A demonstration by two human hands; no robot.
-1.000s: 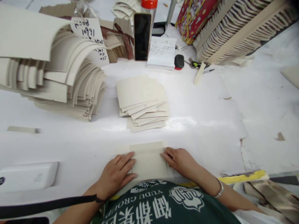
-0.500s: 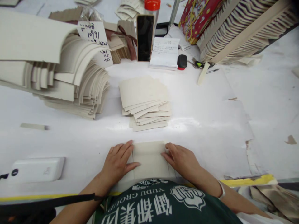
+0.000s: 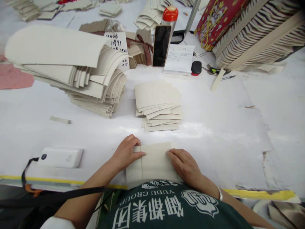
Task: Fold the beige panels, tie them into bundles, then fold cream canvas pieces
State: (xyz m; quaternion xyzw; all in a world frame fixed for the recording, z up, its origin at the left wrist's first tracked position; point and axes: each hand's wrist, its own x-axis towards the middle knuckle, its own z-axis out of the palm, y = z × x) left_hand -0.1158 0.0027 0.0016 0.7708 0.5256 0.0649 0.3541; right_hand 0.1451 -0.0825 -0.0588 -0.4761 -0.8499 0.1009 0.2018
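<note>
A beige folded card piece (image 3: pixel 154 160) lies on the white table right in front of me. My left hand (image 3: pixel 126 152) rests on its left edge, fingers curled at the upper left corner and thumb pressing on the fold. At the piece's right edge my right hand (image 3: pixel 184 165) lies with its fingers bent down onto the card. Just beyond sits a fanned stack of the same beige cards (image 3: pixel 158 105).
A tall curved pile of beige sheets (image 3: pixel 78 73) fills the left. A white power bank (image 3: pixel 60 156) lies at the near left. A phone (image 3: pixel 162 46), a notepad (image 3: pixel 179 58), a red-capped bottle (image 3: pixel 169 14) and a slanted stack (image 3: pixel 257 35) stand at the back.
My left hand has slid up to the card's upper left corner and curled. The view has shifted to the left, so everything appears further right.
</note>
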